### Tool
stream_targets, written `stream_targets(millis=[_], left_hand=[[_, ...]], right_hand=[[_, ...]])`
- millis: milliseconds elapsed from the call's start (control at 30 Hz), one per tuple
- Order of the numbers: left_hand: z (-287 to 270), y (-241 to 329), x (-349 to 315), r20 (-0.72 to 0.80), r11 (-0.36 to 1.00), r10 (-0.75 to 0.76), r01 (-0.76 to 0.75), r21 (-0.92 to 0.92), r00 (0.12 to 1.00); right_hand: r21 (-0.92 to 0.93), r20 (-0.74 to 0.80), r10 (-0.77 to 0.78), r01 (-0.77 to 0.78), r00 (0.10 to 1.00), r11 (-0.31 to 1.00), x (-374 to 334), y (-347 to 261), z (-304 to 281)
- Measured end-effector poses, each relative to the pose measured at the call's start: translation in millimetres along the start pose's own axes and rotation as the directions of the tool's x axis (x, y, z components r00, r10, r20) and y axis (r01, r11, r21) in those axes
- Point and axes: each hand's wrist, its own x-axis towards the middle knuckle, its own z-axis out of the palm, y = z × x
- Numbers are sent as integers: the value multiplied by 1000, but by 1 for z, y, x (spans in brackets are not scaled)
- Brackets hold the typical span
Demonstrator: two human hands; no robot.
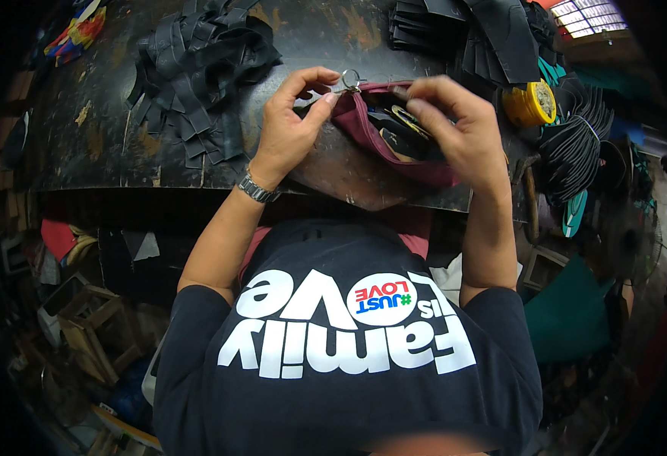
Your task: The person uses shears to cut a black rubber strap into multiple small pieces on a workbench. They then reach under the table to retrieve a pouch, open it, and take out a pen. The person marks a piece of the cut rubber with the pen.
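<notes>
A maroon zip pouch [364, 131] lies open at the table's near edge, with a metal ring [351, 80] at its left end. My left hand [292, 121] pinches the pouch's left corner beside that ring, thumb against forefinger. Over the right part of the opening is my right hand [459, 121], its slightly blurred fingers closed at the far rim. What exactly its fingertips grip there is hard to see. Inside the pouch are dark flat pieces, one with a yellowish edge [409, 120], and a tan piece [398, 146]. The pouch's right end is partly behind my right hand.
On the dark worktable [90, 144], a heap of black strips [197, 68] lies left of the pouch. Black sheet stacks [493, 45] stand at the far right. Nearer are a yellow tub [529, 104] and a tied black bundle [574, 144]. A wooden stool [94, 330] stands lower left.
</notes>
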Motion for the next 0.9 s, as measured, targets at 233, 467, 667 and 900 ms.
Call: stream_targets(millis=[233,467,667,900], left_hand=[[9,18,5,162,948,180,-215,235,970],[12,33,17,168,946,30,-82,313,985],[14,34,17,122,969,-35,4,248,992],[11,32,15,133,982,9,-34,188,991]], right_hand=[[-546,-77,-302,214,950,810,-16,20,16],[-652,36,-302,252,953,715,9,31,45],[-670,5,-283,213,959,711,10,33,53],[-781,28,-348,238,937,577,9,33,56]])
